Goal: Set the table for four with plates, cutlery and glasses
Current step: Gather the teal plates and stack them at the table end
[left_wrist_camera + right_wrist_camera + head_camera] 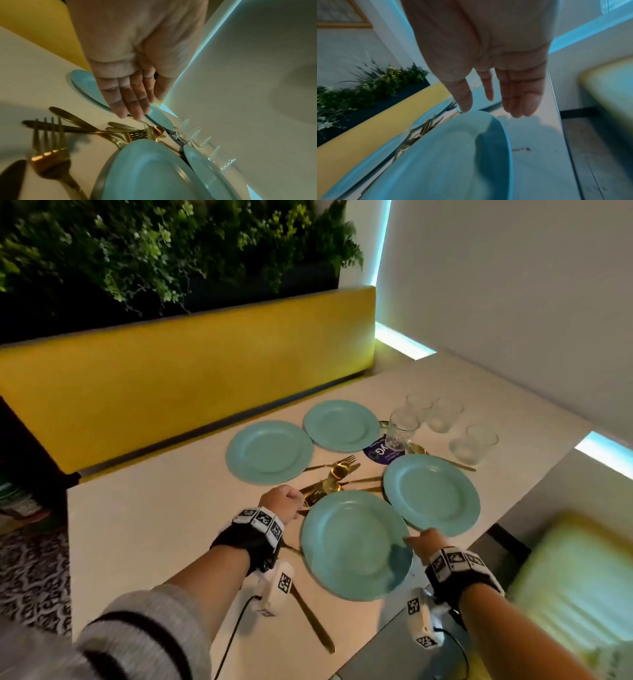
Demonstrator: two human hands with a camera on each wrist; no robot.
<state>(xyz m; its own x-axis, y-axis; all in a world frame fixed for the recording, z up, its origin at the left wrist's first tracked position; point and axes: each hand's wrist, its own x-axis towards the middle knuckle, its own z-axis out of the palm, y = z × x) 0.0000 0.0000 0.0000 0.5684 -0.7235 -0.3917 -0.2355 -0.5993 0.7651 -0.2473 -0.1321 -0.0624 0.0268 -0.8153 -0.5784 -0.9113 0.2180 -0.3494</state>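
Four teal plates lie on the white table point(154, 508): a near plate point(356, 546), a right plate point(431, 494) and two far plates point(269, 451) point(341, 426). Gold cutlery point(337, 477) is piled between them, and a loose gold piece point(311, 621) lies near the front edge. Several clear glasses point(474, 443) stand at the back right. My left hand point(284, 501) point(145, 106) hovers over the cutlery pile point(137, 132) with straight fingers, holding nothing. My right hand point(423, 541) point(491, 112) is open at the right rim of the near plate point(453, 155), thumb close to the rim.
A yellow bench back point(188, 364) runs behind the table, with plants point(154, 251) above it. A white wall point(513, 302) closes the right side. A dark blue coaster point(376, 455) lies under one glass. A yellow seat point(575, 583) stands at the near right.
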